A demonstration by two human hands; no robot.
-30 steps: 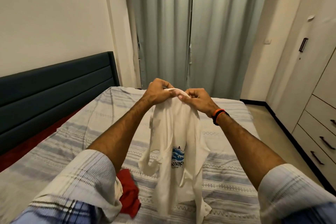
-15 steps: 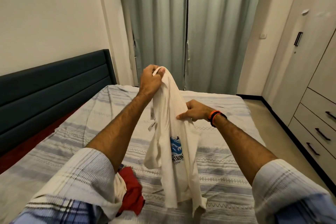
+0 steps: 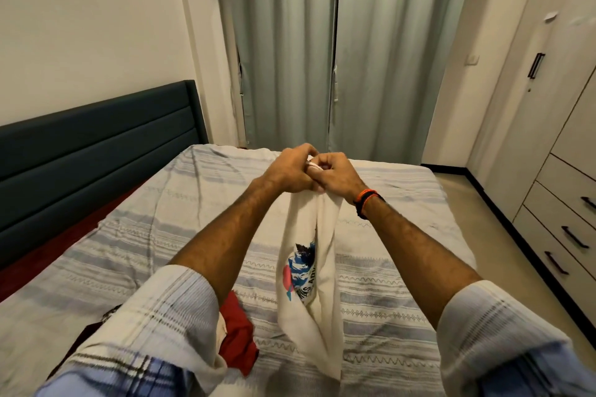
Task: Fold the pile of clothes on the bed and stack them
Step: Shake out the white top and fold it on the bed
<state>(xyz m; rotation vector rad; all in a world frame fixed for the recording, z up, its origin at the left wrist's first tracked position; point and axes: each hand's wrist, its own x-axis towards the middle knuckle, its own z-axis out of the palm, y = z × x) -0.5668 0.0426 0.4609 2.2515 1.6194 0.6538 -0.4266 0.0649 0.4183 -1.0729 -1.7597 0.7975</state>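
Left hand (image 3: pixel 288 167) and right hand (image 3: pixel 335 176) pressed together, both clenched on the top edge of a white printed T-shirt (image 3: pixel 311 264), hanging bunched above the striped bed (image 3: pixel 129 235). Red garment (image 3: pixel 237 335) lying near the left sleeve (image 3: pixel 154 319).

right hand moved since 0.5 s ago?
Yes. The right hand rose and shifted left to meet the left hand atop the white T-shirt, judged against the bed.
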